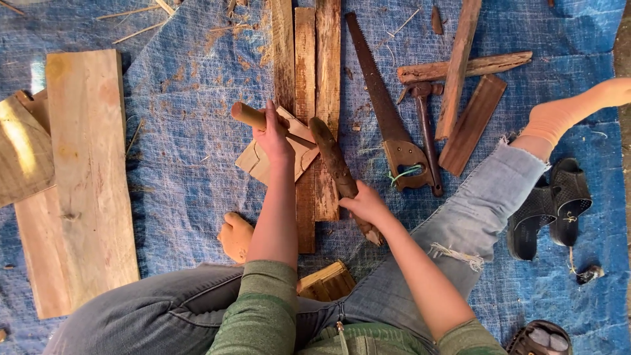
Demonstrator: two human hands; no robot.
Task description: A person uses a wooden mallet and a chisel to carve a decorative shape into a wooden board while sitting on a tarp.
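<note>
My left hand grips the round wooden handle of a chisel, its thin blade resting on a pale notched wood piece. My right hand holds a dark wooden club by its lower end, its thick head raised close to the chisel blade. The notched piece lies on three long narrow planks spread over a blue tarp. I sit on the tarp with both legs apart around the work.
A handsaw and a hammer lie right of the planks among rough wood strips. Wide boards lie at left. A small wood block sits near my lap. Dark sandals rest at right.
</note>
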